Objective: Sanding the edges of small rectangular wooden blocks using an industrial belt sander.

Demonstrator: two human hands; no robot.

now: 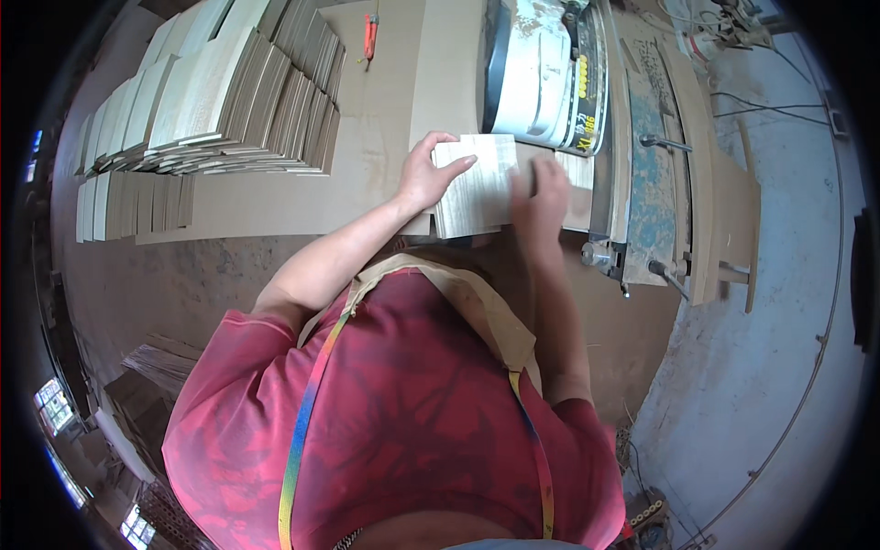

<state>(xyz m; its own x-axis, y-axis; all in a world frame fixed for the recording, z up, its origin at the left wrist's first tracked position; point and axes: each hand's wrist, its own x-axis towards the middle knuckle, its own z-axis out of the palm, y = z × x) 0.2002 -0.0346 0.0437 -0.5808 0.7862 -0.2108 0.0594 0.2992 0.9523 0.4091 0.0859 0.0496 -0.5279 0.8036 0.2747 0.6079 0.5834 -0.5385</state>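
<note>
My left hand [429, 174] is closed on the left edge of a small stack of thin pale wooden boards [478, 188], its thumb lying over the top face. The stack is held near the table's front edge, right before my apron. My right hand [543, 197] is at the stack's right side, its fingers smeared by motion, so I cannot tell whether it grips anything. Just beyond it, another pale wood piece [575, 170] lies beside the white machine [536, 73].
Tall rows of stacked thin boards [211, 92] fill the table's left side. A red-handled cutter [370, 38] lies on the cardboard-covered tabletop [385, 101]. To the right stands a worn blue machine bed [651, 183] with protruding levers, close to the wall [770, 275].
</note>
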